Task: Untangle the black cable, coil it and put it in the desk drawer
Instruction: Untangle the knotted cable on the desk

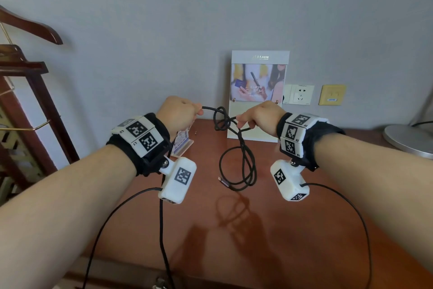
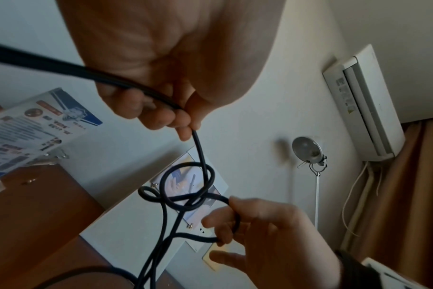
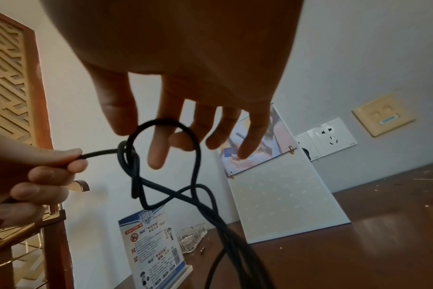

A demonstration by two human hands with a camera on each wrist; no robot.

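The black cable (image 1: pixel 236 148) is held up over the brown desk (image 1: pixel 293 230), near the middle of the head view. One end is pinched by the left hand (image 1: pixel 178 110), with its fingers curled round it. A loop is hooked over the fingers (image 3: pixel 161 140) of the right hand (image 1: pixel 260 115), which are only a little bent. A loose knot (image 2: pixel 185 187) is seen between the two hands. The rest of the cable hangs down in loops, and its plug (image 1: pixel 222 182) lies low over the desk. A white sign board (image 1: pixel 257 122) is leaned on the wall behind, at the upper middle.
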